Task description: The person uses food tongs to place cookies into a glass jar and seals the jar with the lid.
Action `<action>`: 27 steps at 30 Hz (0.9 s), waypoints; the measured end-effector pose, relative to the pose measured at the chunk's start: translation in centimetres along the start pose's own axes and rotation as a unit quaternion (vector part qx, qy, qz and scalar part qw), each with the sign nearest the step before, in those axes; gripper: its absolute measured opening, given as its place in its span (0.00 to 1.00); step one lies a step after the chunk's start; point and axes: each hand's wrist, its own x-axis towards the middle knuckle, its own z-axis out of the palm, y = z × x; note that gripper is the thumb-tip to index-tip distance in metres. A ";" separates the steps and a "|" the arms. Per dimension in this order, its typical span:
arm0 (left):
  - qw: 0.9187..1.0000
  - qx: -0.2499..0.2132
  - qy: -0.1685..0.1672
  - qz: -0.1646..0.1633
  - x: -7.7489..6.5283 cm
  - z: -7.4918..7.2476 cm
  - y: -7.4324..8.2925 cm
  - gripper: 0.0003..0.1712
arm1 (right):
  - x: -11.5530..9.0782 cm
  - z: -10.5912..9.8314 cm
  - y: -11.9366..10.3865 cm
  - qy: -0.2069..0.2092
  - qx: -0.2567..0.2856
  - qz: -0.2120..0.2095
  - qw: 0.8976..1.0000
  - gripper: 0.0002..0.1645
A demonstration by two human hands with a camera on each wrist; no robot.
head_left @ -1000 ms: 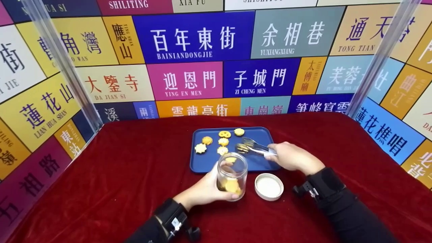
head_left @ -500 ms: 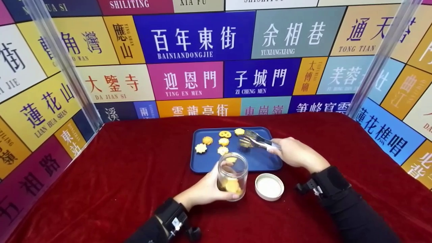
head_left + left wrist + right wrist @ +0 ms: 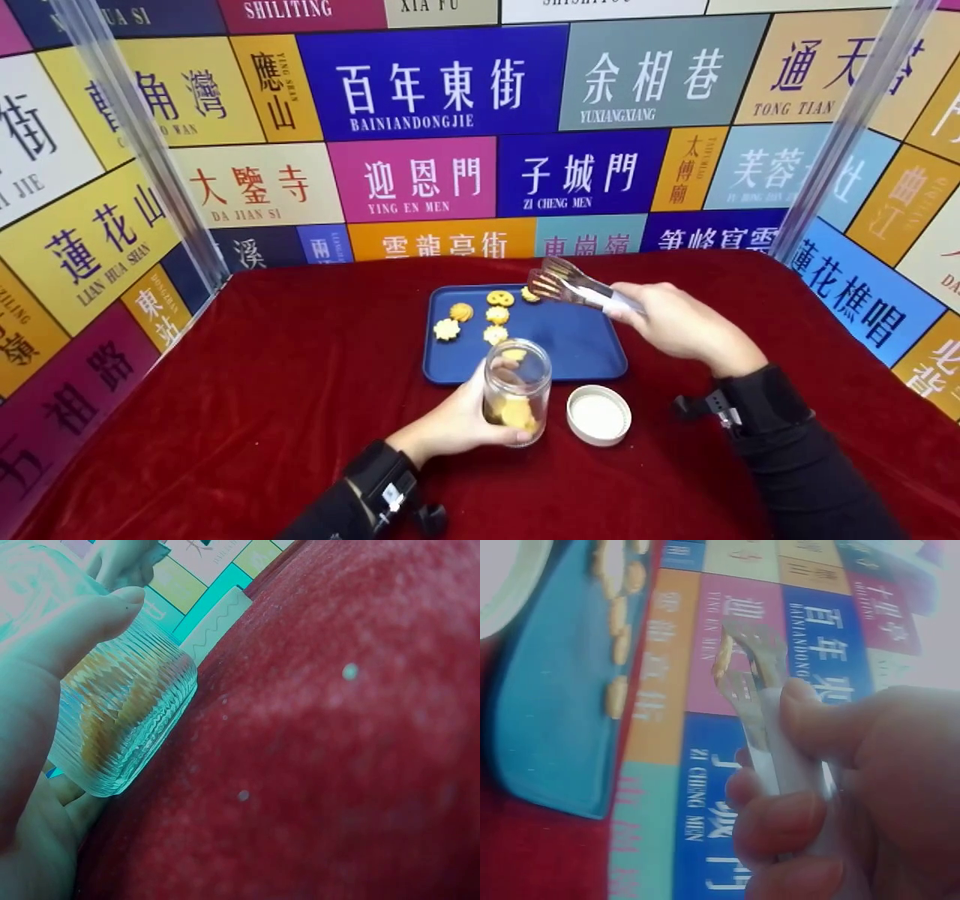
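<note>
My left hand (image 3: 461, 416) grips a clear glass jar (image 3: 517, 379), mouth up, on the red cloth. Through the ribbed wall in the left wrist view, yellow-brown cookies (image 3: 112, 720) show at its bottom. My right hand (image 3: 679, 322) holds metal tongs (image 3: 577, 289) by their white handles, raised over the far right part of a blue tray (image 3: 581, 352). A cookie (image 3: 724, 656) is pinched between the tong tips in the right wrist view. Several cookies (image 3: 496, 315) lie on the tray, and the tongs partly cover one cookie (image 3: 529, 295) near the back edge.
A round whitish lid (image 3: 598, 415) lies to the right of the jar, in front of the tray. Red cloth (image 3: 300, 390) covers the table. Behind stands a wall of coloured signs (image 3: 431, 82), with clear posts (image 3: 847, 135) at the table's back corners.
My right hand has lifted the tongs up off the tray and moved them toward its back right, with a cookie in them. The left hand and jar stay in place.
</note>
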 end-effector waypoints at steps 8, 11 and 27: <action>1.000 -0.003 0.000 -0.001 0.0 0.0 0.0 0.60 | -1.3 -2.8 -1.4 0.004 -0.001 -0.047 0.999 0.19; 1.000 -0.002 0.000 -0.001 0.0 0.0 0.1 0.59 | -1.8 -3.7 -1.9 0.001 0.001 -0.056 0.998 0.20; 1.000 0.006 0.001 -0.007 0.0 -0.1 0.0 0.61 | -3.2 -4.9 -3.8 -0.079 0.071 -0.155 0.982 0.19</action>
